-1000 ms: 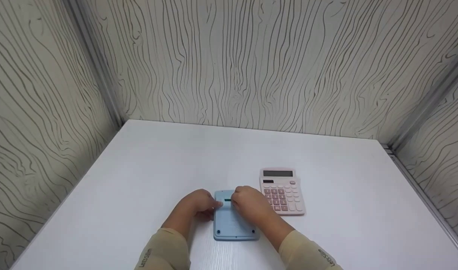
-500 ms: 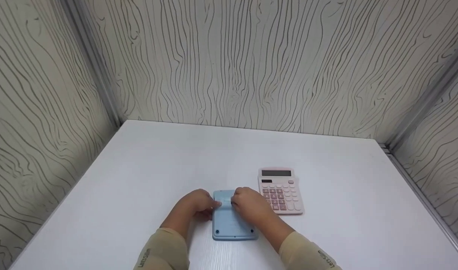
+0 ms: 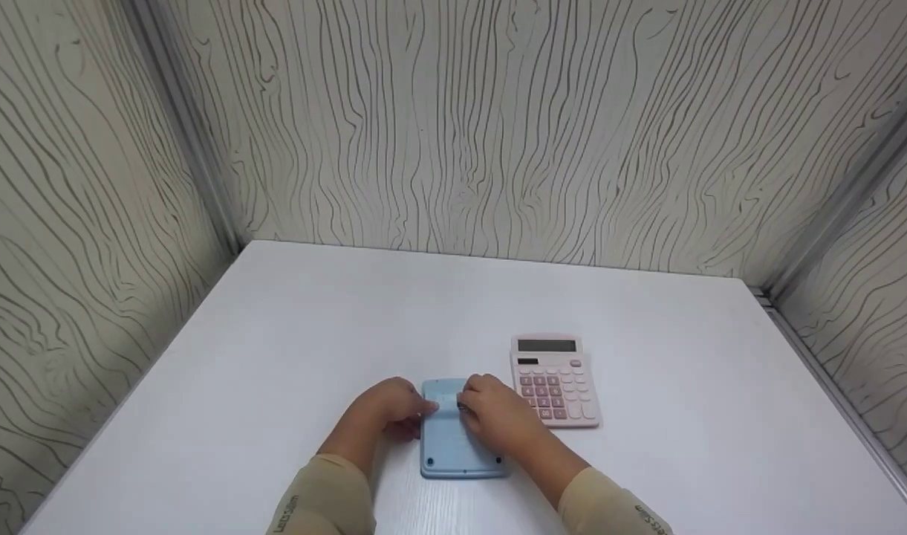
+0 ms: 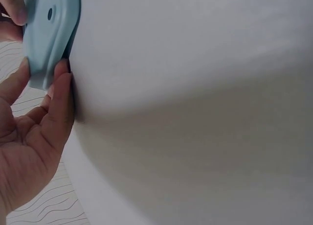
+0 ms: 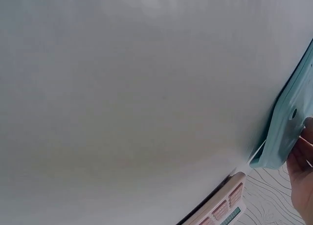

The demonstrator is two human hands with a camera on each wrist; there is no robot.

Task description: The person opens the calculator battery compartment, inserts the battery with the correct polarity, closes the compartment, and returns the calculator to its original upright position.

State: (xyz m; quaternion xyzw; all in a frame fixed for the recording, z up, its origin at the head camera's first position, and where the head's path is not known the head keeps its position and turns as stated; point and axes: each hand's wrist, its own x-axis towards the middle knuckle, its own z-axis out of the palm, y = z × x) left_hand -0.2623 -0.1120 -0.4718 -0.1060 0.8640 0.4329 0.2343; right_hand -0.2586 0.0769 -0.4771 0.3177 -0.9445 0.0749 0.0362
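Observation:
A light blue calculator (image 3: 460,446) lies face down on the white table, its back with dark round feet upward. My left hand (image 3: 396,403) grips its left edge, thumb on the back and fingers at the side and underneath; the left wrist view shows this hand (image 4: 34,132) around the corner. My right hand (image 3: 498,411) has curled fingers at the battery slot near the far end, pinching what looks like a small light blue battery cover (image 3: 447,399), mostly hidden. A small dark spot shows by the fingertips. The right wrist view catches this hand (image 5: 302,161) against the calculator's back.
Just right of the blue calculator, a pink calculator (image 3: 553,383) lies face up, near the right hand. The white table (image 3: 334,312) ends at patterned walls (image 3: 460,134) at the back and sides.
The dark green slot seen on the calculator's back one second ago is now covered by a light blue surface. Both hands have stayed nearly in place; the right fingers have shifted slightly.

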